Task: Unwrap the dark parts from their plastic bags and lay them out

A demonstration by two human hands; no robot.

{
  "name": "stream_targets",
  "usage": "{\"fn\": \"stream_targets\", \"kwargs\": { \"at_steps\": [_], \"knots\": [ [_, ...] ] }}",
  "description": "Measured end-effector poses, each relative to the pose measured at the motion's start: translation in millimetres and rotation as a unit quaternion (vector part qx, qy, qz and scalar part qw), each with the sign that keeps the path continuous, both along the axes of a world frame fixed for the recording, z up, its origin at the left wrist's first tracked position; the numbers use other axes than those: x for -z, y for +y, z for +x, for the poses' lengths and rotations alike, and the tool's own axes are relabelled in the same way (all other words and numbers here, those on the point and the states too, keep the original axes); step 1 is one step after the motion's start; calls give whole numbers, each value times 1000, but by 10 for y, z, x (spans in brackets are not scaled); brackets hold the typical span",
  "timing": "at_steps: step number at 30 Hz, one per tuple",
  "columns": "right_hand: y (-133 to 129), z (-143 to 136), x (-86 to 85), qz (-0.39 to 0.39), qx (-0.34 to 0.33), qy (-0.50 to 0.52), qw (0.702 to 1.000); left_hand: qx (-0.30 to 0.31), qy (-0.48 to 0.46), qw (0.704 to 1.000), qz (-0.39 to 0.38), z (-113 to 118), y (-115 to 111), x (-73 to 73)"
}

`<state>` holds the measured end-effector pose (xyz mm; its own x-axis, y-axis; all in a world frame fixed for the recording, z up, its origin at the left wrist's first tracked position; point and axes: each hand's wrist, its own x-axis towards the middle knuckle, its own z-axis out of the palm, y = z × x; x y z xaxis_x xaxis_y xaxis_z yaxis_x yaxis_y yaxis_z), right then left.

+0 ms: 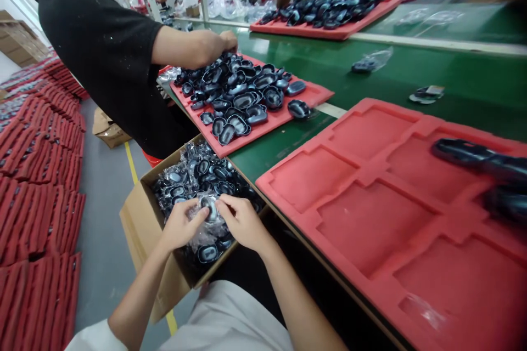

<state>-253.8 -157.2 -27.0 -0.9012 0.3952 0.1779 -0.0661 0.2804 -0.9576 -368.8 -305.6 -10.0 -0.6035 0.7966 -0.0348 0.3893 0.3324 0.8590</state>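
Over an open cardboard box (pixel 138 230), both my hands hold one small dark oval part (pixel 211 209) in clear plastic wrap. My left hand (pixel 183 224) pinches the wrap on the left side, thumb toward the part. On the other side, my right hand (pixel 242 222) grips the wrap and the part's edge with thumb and fingers. Loose film hangs below the part. Many similar dark parts (pixel 208 253), several in clear bags, fill the box beneath my hands.
A red foam tray (pixel 370 219) with recesses lies at the right, with dark parts (pixel 473 153) on it. Another red tray (pixel 321 93) bears heaped parts beside a person's arm (pixel 185 46). Red trays (pixel 37 192) are stacked at the left. The green table (pixel 329 60) extends behind.
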Motion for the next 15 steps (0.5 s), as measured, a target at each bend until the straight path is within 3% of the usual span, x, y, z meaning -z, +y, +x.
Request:
{"fn": "stream_targets", "kwargs": {
  "at_steps": [2, 4, 6, 8, 10, 12, 13, 15],
  "knots": [
    [15, -34, 69, -119, 11, 11, 993, -15, -9, 1000, 18, 29, 0, 10],
    [20, -61, 112, -166, 27, 8, 986, -35, -3, 999, 22, 59, -7, 36],
    [13, -59, 113, -102, 76, 13, 992, -51, 3, 998, 20, 78, -20, 66],
    [-11, -26, 84, 18, 110, 31, 993, -60, 6, 998, 12, 87, -40, 85],
    [-52, 10, 56, 112, 98, 30, 988, -58, 1, 998, 3, 91, -67, 93],
    [-92, 22, 59, 151, 66, 9, 986, -51, -18, 999, -2, 96, -97, 101],
    [-102, 16, 75, 154, 79, -1, 985, -51, -31, 998, -1, 99, -114, 111],
    [-91, -14, 126, 152, 167, -23, 974, -68, -55, 996, 6, 100, -157, 148]
  ]
}}
